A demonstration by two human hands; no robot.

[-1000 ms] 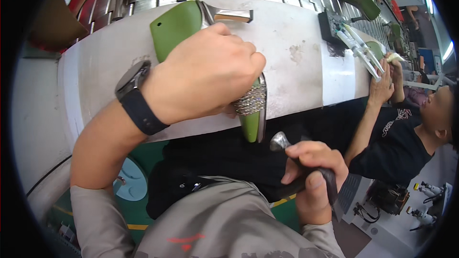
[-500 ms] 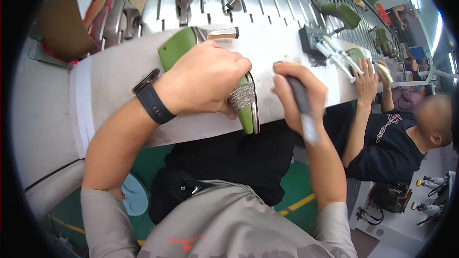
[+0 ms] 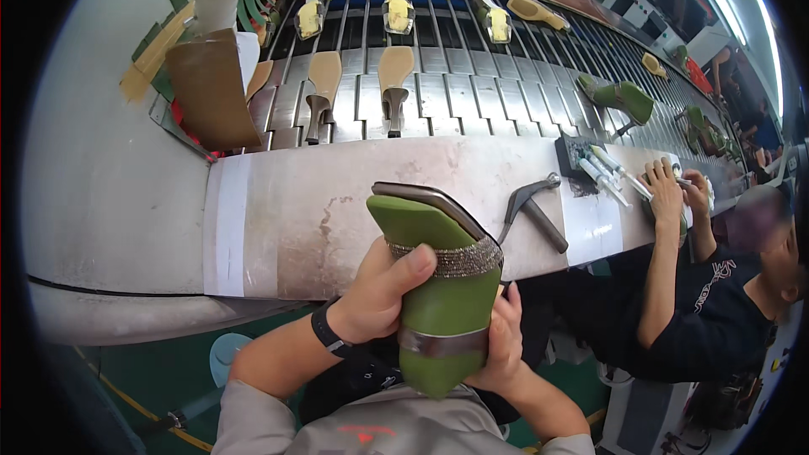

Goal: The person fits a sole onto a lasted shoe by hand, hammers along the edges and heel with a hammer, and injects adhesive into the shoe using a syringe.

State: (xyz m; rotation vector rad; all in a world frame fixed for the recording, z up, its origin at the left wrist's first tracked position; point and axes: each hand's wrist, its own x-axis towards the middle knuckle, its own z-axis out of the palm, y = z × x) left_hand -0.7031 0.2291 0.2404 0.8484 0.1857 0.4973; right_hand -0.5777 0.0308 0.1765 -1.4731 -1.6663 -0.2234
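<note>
A: Starting at the far side from the left fingers: what is lying there?

B: A brown leather piece [image 3: 211, 88] is leaning at the tabletop's [image 3: 278, 219] back edge, well away from the fingers, with tan heeled soles [image 3: 321, 88] standing on the slatted conveyor [image 3: 472, 93] beyond it.

A: And the left hand?

B: The left hand [image 3: 381, 291], wearing a black wristband [image 3: 326, 329], is wrapping around the near side of the green shoe [image 3: 442, 295]. Its fingers are curling closed on the shoe, thumb [image 3: 410, 268] pressing against the sparkly band [image 3: 447, 259].

A: The shoe itself?

B: It is sitting between both sets of fingers, toe toward the person, the other end reaching over the tabletop's near edge, a brown strap [image 3: 442, 343] crossing it lower down.

A: Right hand?

B: The right hand [image 3: 504, 345] is cupping the shoe's far side, fingers closed against it.

A: Beyond the right fingers?

B: A hammer [image 3: 529, 206] is lying on the tabletop, just past them. Further right, another person's hands [image 3: 666, 190] are working near white tubes [image 3: 611, 173], and another green shoe [image 3: 624, 99] is riding the conveyor.
</note>
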